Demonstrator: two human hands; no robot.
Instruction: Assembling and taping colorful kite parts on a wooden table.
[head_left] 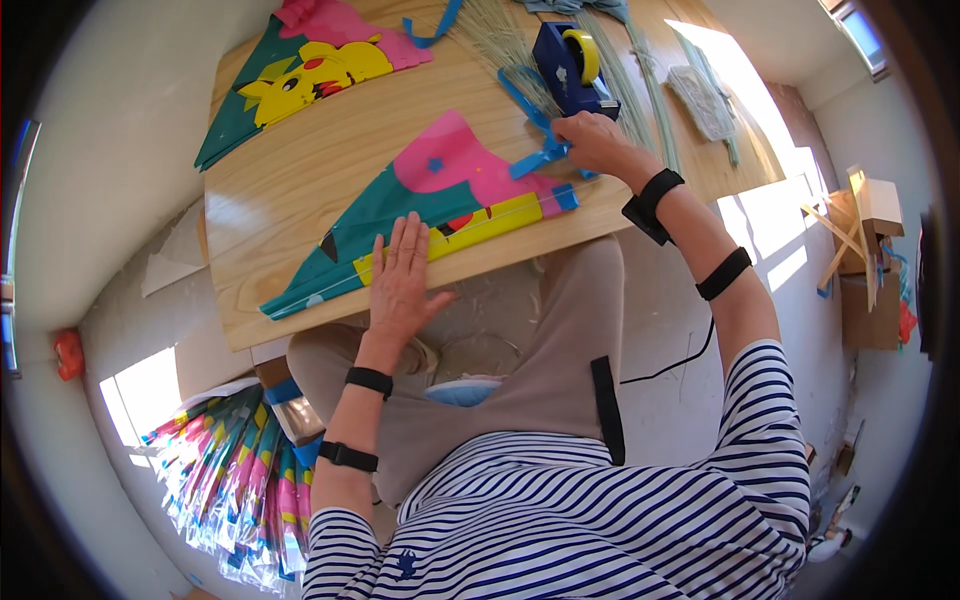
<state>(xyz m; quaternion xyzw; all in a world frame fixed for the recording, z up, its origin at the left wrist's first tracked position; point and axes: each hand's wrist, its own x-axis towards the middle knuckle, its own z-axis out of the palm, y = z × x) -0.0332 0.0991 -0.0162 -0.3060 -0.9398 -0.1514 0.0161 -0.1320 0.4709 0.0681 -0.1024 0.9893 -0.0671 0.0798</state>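
Note:
A folded triangular printed sheet [430,185], teal, pink and yellow like a kite's sail, lies along the table's near edge. A thin pale rod seems to run along its yellow near edge, with a blue patch at the right end. My left hand [400,275] rests flat on that near edge, fingers stretched out and holding nothing. At the sheet's right end, my right hand [592,145] has its fingers closed on a blue ribbon [540,160]. The ribbon's loose lengths lie on the table; its exact grip point is hidden by the fingers.
Just beyond my right hand stands a dark blue tape dispenser [575,70] with a yellow roll. Thin pale sticks [490,40] and a clear plastic tray [700,103] lie around it. Another printed sheet [310,75] is at far left. Several bagged pieces [235,470] are piled at lower left.

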